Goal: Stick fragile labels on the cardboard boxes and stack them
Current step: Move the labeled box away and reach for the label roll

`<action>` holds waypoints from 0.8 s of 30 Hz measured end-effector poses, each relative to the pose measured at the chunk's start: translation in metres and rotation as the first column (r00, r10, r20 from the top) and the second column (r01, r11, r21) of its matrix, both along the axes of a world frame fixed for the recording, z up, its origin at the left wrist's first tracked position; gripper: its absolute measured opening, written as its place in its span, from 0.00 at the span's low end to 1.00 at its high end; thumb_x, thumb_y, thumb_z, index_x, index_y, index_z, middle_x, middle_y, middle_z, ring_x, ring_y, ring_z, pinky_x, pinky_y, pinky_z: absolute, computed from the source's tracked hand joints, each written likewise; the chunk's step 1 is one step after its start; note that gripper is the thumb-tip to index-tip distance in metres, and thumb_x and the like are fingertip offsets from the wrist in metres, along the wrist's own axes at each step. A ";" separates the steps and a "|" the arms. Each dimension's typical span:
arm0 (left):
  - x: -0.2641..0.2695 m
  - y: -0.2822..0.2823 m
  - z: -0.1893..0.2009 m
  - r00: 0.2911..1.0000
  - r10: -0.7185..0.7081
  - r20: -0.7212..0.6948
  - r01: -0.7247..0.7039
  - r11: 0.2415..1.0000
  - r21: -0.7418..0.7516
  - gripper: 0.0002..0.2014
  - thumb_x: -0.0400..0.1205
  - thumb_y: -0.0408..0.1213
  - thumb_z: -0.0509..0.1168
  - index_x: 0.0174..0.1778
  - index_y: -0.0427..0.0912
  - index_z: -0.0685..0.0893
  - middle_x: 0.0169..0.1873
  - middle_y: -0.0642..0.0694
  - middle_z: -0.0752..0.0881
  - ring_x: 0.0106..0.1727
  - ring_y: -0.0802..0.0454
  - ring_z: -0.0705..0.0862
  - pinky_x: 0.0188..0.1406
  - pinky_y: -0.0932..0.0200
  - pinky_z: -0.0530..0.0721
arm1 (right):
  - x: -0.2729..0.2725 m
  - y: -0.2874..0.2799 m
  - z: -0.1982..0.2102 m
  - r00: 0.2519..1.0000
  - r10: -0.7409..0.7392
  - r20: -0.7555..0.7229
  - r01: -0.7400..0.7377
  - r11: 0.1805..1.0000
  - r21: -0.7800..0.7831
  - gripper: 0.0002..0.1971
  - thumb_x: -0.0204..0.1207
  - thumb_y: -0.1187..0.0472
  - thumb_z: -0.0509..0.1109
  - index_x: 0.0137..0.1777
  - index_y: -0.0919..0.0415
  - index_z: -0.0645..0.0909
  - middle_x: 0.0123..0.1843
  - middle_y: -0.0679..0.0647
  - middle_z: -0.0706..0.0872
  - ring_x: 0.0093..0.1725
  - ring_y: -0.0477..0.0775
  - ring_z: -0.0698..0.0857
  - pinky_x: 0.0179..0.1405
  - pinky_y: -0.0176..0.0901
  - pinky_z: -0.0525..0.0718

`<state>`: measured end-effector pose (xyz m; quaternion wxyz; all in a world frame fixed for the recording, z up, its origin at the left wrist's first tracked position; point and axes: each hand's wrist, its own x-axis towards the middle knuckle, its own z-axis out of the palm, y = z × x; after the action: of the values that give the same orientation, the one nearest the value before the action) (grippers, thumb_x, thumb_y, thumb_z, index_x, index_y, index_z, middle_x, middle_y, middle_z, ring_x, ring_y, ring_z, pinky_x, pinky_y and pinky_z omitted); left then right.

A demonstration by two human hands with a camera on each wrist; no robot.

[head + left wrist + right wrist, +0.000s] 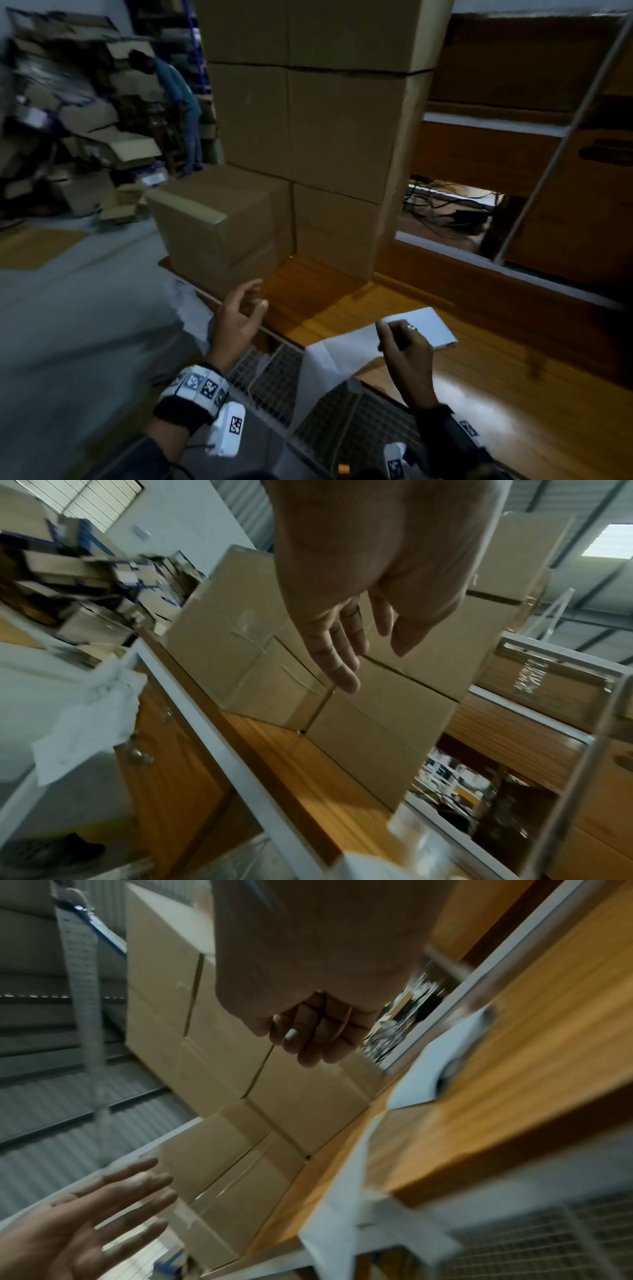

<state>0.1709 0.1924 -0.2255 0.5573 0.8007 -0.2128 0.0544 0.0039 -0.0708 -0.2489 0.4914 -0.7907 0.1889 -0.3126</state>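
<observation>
A tall stack of plain cardboard boxes [325, 120] stands on the wooden table [479, 394]. One lower box [219, 219] sits in front of it at the left, its top seam taped. My left hand [258, 294] hovers open just before that low box [240, 669], fingers spread [342, 669], touching nothing. My right hand [387, 337] is curled above a white sheet [339, 356] and a white pad [431, 325]. In the right wrist view its fingers [308, 1042] are folded in with nothing visible between them. No label shows on any box face.
A wire mesh basket [274, 373] lies under the table's near edge. Flattened cartons [68, 120] are piled at the far left, with a person [178, 96] bent over near them. White-framed shelves with brown boxes [565, 205] fill the right side.
</observation>
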 end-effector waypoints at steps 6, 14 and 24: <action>0.044 0.025 0.009 0.980 0.200 -0.017 -0.201 0.976 -0.086 0.18 0.86 0.38 0.70 0.72 0.54 0.82 0.63 0.55 0.86 0.62 0.58 0.85 0.57 0.42 0.90 | 0.080 0.007 0.016 0.984 0.171 0.041 -0.172 0.985 0.022 0.14 0.86 0.54 0.71 0.38 0.55 0.83 0.31 0.50 0.85 0.34 0.48 0.85 0.33 0.38 0.79; 0.102 0.069 0.018 0.926 0.378 0.017 -0.371 0.916 -0.153 0.14 0.87 0.41 0.68 0.69 0.52 0.83 0.60 0.49 0.87 0.61 0.49 0.86 0.58 0.34 0.89 | 0.151 0.032 0.028 0.917 0.400 -0.009 -0.400 0.917 0.017 0.04 0.85 0.53 0.72 0.54 0.52 0.83 0.46 0.46 0.87 0.46 0.43 0.87 0.41 0.34 0.85; 0.250 0.127 0.036 0.909 0.410 -0.081 -0.417 0.892 -0.172 0.27 0.84 0.58 0.66 0.76 0.50 0.76 0.70 0.45 0.82 0.66 0.47 0.84 0.68 0.42 0.84 | 0.224 0.114 0.042 0.898 0.418 -0.136 -0.418 0.908 0.030 0.30 0.81 0.42 0.75 0.79 0.44 0.70 0.70 0.43 0.78 0.65 0.37 0.80 0.54 0.34 0.85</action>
<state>0.4206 0.3190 -0.1897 0.6095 0.7731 -0.0199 0.1743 0.2276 0.0437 -0.2068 0.5325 -0.8327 0.0489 -0.1439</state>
